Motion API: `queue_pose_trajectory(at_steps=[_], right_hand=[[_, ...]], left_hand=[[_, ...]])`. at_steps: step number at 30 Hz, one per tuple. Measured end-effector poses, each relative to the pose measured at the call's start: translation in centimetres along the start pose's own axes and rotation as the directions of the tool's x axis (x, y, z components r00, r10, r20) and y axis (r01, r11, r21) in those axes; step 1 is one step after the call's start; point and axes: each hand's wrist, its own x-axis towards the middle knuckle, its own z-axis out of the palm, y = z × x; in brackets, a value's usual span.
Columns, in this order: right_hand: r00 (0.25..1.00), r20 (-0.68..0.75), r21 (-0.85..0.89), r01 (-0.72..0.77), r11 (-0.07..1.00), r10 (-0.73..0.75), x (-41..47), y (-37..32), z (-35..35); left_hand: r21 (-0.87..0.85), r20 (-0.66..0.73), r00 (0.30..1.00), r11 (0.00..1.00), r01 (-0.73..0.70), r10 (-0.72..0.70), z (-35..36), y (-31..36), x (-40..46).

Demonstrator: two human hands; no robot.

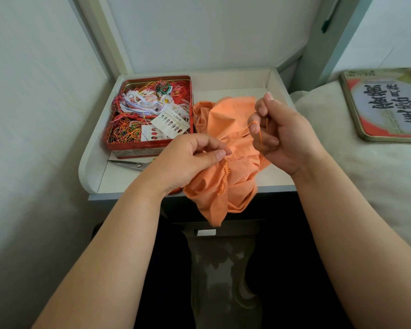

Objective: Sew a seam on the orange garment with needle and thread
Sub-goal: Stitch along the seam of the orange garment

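White tray (274, 78) bears thread-crammed red tin (150, 148); left fingers (220, 154) pinch orange garment (226, 186), right fingers (268, 97) pinch needle (264, 86).

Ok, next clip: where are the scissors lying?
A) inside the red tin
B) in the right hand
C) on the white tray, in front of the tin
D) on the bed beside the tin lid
C: the scissors lie flat on the white tray, just in front of the red tin and partly hidden behind the left hand.
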Motion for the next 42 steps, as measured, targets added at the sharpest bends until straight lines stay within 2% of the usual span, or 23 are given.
queue_pose_trajectory(at_steps=[4,5,6,8,9,11,13,14,16,20,27,30,35,37,42], right_hand=[[0.997,-0.074,-0.049,0.032,0.998,-0.035,0.1,-0.1,-0.2],[0.99,-0.132,-0.144,0.029,0.989,-0.049,0.2,0.1,-0.3],[0.973,-0.21,-0.315,0.023,0.949,-0.093,0.2,0.3,-0.3],[0.915,-0.308,-0.665,-0.011,0.747,-0.261,0.3,0.9,0.0],[0.905,-0.296,-0.734,-0.011,0.68,-0.306,0.2,1.1,0.4],[0.956,-0.196,-0.735,0.006,0.678,-0.221,-0.3,1.4,1.2],[0.999,-0.046,-0.768,-0.032,0.639,-0.006,-0.9,1.8,2.1],[0.997,0.007,-0.795,-0.044,0.605,0.082,-1.1,2.0,2.4],[0.988,0.043,-0.806,-0.055,0.589,0.151,-1.2,2.3,2.7],[0.983,0.078,-0.802,-0.036,0.596,0.164,-1.2,2.3,2.7],[0.987,0.139,-0.841,0.076,0.536,0.079,-1.4,1.5,2.4],[0.978,0.184,-0.886,0.122,0.448,0.096,-1.5,1.6,2.5],[0.976,0.19,-0.941,0.151,0.304,0.106,-1.3,2.0,2.5],[0.978,0.184,-0.94,0.145,0.309,0.1,-1.3,1.9,2.4],[0.962,0.239,-0.889,0.163,0.428,0.131,-1.3,2.3,2.9]], left_hand=[[0.062,-0.011,1.0,0.998,0.003,-0.002,-0.2,0.0,0.0],[0.09,-0.026,1.0,0.996,0.005,-0.003,-0.2,0.0,0.1],[0.12,-0.049,0.999,0.993,0.008,-0.002,-0.2,-0.2,0.1],[0.166,-0.113,0.994,0.986,0.029,-0.01,-0.4,-0.4,0.2],[0.18,-0.145,0.989,0.983,0.041,-0.015,-0.5,-0.6,0.3],[0.208,-0.213,0.977,0.976,0.055,-0.01,-0.6,-0.6,0.4],[0.231,-0.263,0.965,0.971,0.067,-0.004,-0.6,-0.6,0.5],[0.238,-0.277,0.961,0.969,0.07,-0.001,-0.7,-0.6,0.5],[0.245,-0.293,0.956,0.967,0.068,0.006,-0.8,-0.6,0.4],[0.237,-0.308,0.951,0.971,0.04,0.036,-1.2,-0.4,0.3],[0.32,-0.131,0.989,0.941,0.106,-0.067,-2.6,-1.1,-0.1],[0.356,-0.102,0.988,0.923,0.144,-0.115,-3.2,-1.5,-0.4],[0.318,-0.014,0.99,0.938,0.137,-0.14,-3.9,-1.2,-0.9],[0.293,-0.01,0.992,0.949,0.12,-0.123,-3.9,-1.0,-0.9],[0.228,-0.051,0.996,0.971,0.078,-0.068,-3.6,-1.0,-0.8]])
